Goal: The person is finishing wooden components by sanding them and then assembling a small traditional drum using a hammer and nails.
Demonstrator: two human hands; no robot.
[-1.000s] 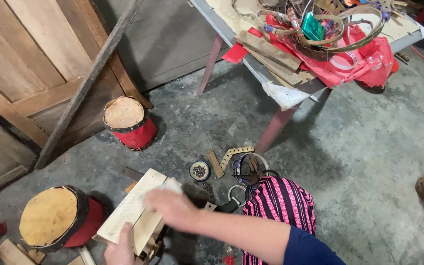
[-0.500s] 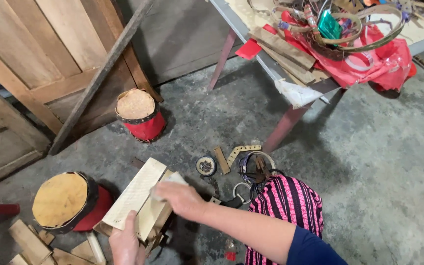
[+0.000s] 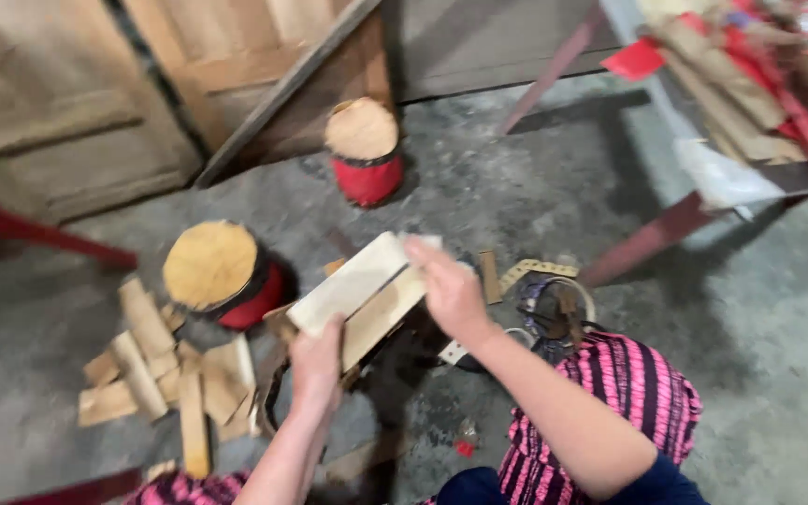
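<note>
- I noted the left hand (image 3: 315,360) clamped on the wooden boards (image 3: 359,297), held above the floor (image 3: 516,178) at centre.
- Right hand (image 3: 451,292) gripped their 3 o'clock end.
- I judged the stacked boards could slide apart and drop onto the scrap pile (image 3: 165,379) at 8 o'clock.

Soft, even daylight fills the room, shadows faint on the grey concrete floor (image 3: 516,168), everything smeared by motion blur.
</note>
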